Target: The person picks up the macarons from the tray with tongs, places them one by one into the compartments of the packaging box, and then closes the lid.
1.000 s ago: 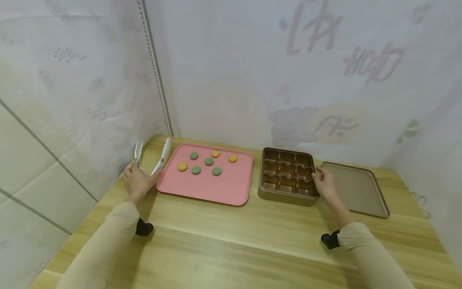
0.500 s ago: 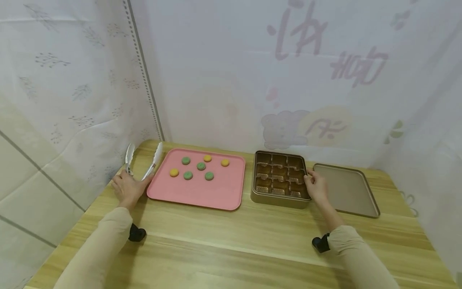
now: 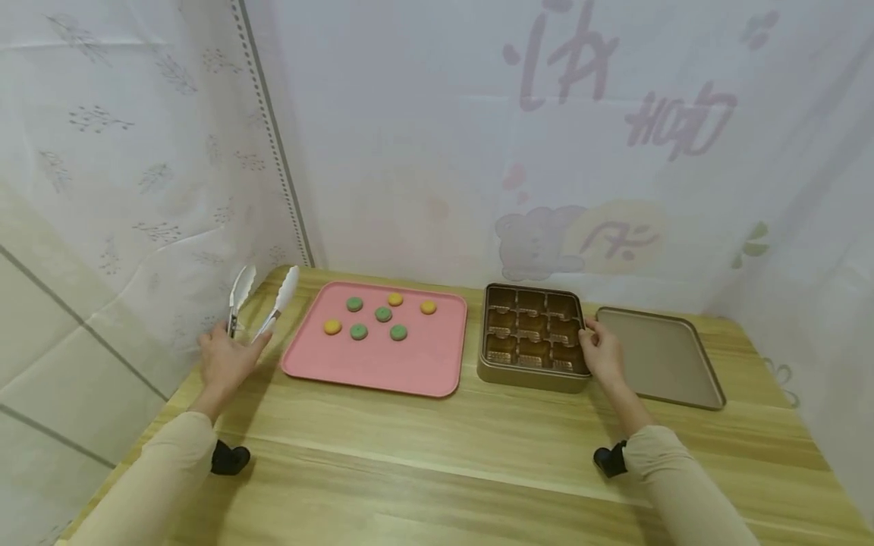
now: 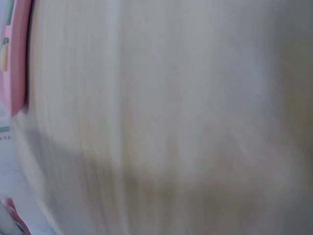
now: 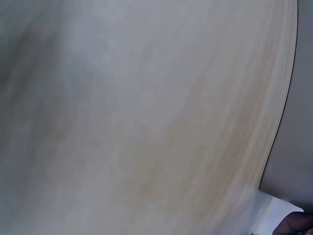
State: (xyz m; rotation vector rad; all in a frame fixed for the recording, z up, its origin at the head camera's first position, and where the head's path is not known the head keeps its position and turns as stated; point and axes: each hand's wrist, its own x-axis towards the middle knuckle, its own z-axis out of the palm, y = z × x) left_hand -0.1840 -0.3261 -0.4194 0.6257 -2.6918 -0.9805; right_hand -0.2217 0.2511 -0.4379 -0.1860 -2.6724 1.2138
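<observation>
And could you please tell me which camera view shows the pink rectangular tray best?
The head view: the whole pink rectangular tray is in frame, its rim unobstructed. The left wrist view catches only a slice, cut off at the upper left; the right wrist view shows none.

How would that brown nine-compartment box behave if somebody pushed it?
The box would probably slide rather than tip, being low and broad. Its straight edges suggest stiffness, though the thin-looking, shiny insert might flex.

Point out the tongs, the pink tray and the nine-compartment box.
Tongs point(image 3: 287, 288): head view, on the scalloped tip at picture right.
Pink tray point(image 3: 382, 367): head view, on its bare near part.
Nine-compartment box point(image 3: 532, 378): head view, on its near outer wall.
</observation>
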